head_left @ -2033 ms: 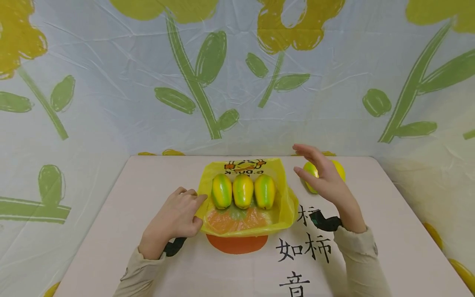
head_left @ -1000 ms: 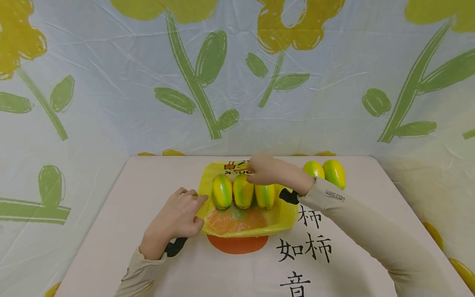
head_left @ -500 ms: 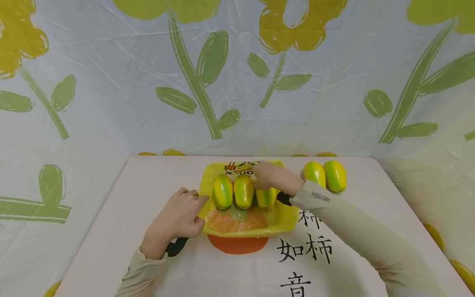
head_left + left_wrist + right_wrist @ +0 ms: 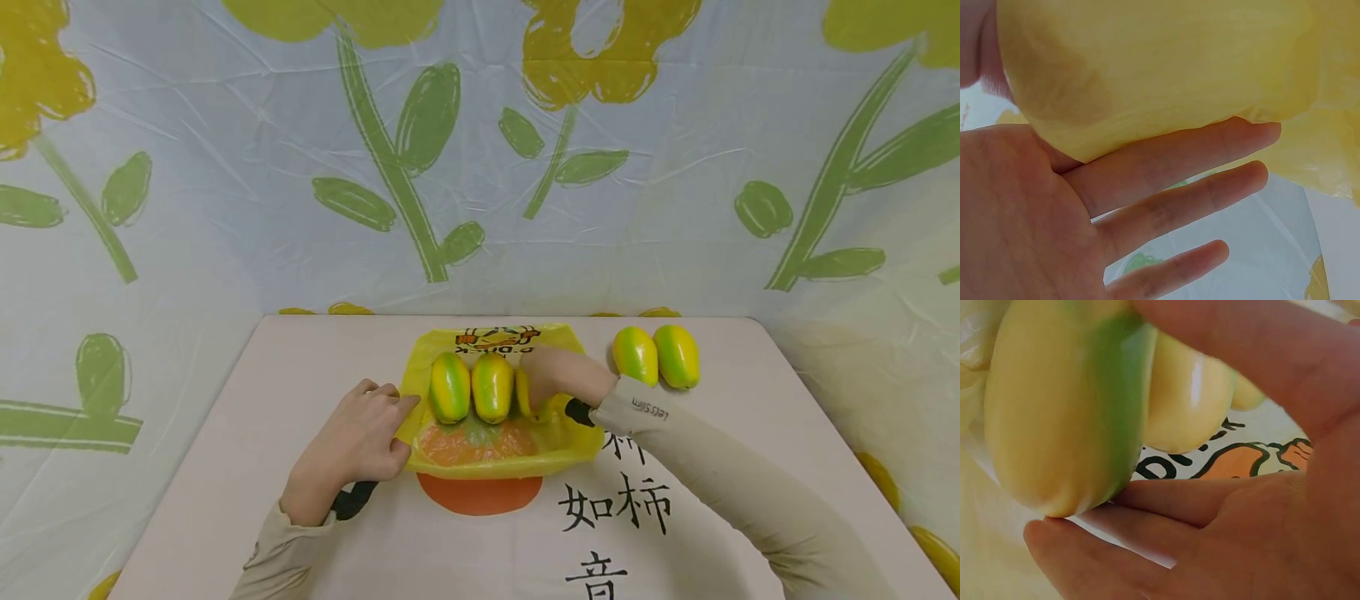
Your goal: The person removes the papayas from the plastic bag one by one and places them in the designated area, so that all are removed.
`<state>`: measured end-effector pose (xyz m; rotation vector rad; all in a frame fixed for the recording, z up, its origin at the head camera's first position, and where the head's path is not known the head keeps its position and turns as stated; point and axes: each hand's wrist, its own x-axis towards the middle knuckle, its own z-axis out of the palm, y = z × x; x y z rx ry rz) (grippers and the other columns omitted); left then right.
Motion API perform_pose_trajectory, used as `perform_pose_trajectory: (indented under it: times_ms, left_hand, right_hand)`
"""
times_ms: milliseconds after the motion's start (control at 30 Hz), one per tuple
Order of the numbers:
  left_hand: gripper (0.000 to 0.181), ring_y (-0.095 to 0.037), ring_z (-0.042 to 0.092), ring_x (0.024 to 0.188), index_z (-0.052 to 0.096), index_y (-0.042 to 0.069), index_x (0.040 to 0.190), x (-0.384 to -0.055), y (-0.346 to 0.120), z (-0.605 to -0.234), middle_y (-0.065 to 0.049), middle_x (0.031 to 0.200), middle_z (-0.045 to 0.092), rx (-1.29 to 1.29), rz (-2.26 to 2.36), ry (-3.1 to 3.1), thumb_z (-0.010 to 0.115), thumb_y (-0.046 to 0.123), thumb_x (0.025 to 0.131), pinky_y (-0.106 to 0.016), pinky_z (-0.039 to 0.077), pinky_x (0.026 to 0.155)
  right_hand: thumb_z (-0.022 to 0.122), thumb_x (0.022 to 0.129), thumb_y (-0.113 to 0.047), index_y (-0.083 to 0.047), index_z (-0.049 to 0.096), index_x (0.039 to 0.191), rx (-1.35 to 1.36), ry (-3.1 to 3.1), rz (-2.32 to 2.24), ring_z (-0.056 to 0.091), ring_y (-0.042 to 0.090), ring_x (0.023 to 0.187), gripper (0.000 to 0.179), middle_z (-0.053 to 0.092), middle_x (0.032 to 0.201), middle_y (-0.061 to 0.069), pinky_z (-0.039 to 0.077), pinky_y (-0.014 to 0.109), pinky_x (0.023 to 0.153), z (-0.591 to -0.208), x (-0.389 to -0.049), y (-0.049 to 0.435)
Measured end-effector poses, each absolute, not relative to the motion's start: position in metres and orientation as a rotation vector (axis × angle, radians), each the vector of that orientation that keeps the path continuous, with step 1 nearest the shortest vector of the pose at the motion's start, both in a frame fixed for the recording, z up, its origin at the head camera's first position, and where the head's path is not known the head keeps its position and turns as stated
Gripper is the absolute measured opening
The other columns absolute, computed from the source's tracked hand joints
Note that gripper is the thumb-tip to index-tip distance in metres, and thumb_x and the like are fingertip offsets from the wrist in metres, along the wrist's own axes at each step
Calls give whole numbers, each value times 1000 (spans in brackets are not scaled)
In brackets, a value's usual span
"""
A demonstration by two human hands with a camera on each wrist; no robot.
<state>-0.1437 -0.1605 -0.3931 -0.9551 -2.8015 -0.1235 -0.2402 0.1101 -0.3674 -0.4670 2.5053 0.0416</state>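
Observation:
A yellow plastic bag lies with its mouth spread wide, a duck print at its back. My left hand holds the bag's left edge; in the left wrist view the film covers the index finger, while the other fingers stretch out straight below it. Inside the bag, my right hand grips a glossy yellow-green papaya between thumb and fingers, covering most of it in the head view. Left of it stand two more papayas, the middle one and the leftmost one.
Two further papayas, one beside the other, sit on the table at the back right. The pale table bears black characters and an orange print. Flowered cloth hangs behind it.
My right hand has moved left from above the two papayas on the table into the bag, then lowered onto the rightmost papaya there and gripped it. The left hand has stayed put.

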Motion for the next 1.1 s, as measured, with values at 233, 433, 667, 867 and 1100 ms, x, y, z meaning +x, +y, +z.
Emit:
perform_pose_trajectory:
  times_ms: [233, 433, 667, 867, 1100]
  left_hand:
    - [48, -22, 60, 84, 70, 3, 109, -144, -160, -394, -2, 77, 65, -955, -130, -2800, 59, 15, 64, -44, 46, 83]
    - [48, -22, 60, 86, 70, 3, 110, -144, -159, -393, -3, 80, 66, -957, -128, -2811, 58, 15, 65, -44, 46, 84]
    - [47, -22, 60, 86, 70, 3, 109, -144, -159, -394, -3, 78, 66, -961, -126, -2806, 58, 14, 65, -44, 46, 84]
    - [46, -22, 60, 84, 70, 3, 107, -144, -159, -394, -3, 76, 65, -960, -136, -2796, 59, 14, 65, -44, 46, 83]
    - [46, -22, 60, 85, 70, 4, 109, -143, -160, -395, -2, 75, 65, -958, -135, -2807, 59, 14, 65, -44, 46, 84]
  right_hand:
    - [85, 68, -10, -9, 58, 96, -491, 2465, 76, 52, 22, 82, 39, 58, 89, 6, 48, 32, 72, -368, -239, 111]
    - [86, 67, -8, -11, 57, 100, -484, 2475, 88, 51, 22, 89, 44, 56, 95, 6, 50, 32, 79, -366, -238, 110]
    - [88, 65, -8, -10, 56, 99, -485, 2499, 62, 51, 23, 91, 47, 55, 96, 6, 50, 34, 83, -366, -237, 111]
    - [88, 65, -7, -9, 56, 103, -492, 2495, 56, 51, 24, 90, 49, 55, 97, 7, 50, 36, 83, -364, -237, 111]
    - [87, 68, -8, -6, 46, 144, -465, 2462, 96, 51, 26, 104, 86, 55, 133, 14, 47, 41, 96, -366, -237, 110]
